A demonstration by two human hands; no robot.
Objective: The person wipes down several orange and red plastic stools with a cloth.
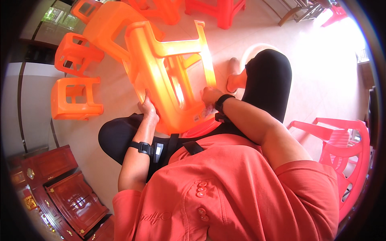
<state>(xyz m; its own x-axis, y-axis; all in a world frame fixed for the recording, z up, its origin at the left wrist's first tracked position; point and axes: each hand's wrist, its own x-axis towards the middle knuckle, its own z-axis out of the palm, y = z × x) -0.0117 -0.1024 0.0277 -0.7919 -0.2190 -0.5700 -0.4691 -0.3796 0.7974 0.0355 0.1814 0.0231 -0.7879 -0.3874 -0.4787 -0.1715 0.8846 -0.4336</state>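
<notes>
An orange plastic stool (pixel 169 81) is tilted on its side in front of me, above my lap, its legs pointing away. My left hand (pixel 148 109) grips its left edge, the thumb raised along the side. At the stool's near right corner is my right hand (pixel 211 95), its fingers curled by a leg; a crumpled bit of something, perhaps a cloth, shows just below it, though too blurred to name. A small printed label sticks to the stool near there. Whether the right hand holds the cloth-like thing or the stool is hard to see.
More orange plastic stools (pixel 77 98) stand at the left and far left. A red stool (pixel 223 13) is at the top. Beyond my right knee lies a pale round basin (pixel 256 49). A pink plastic chair (pixel 346 144) stands right, a dark red wooden cabinet (pixel 75 198) lower left.
</notes>
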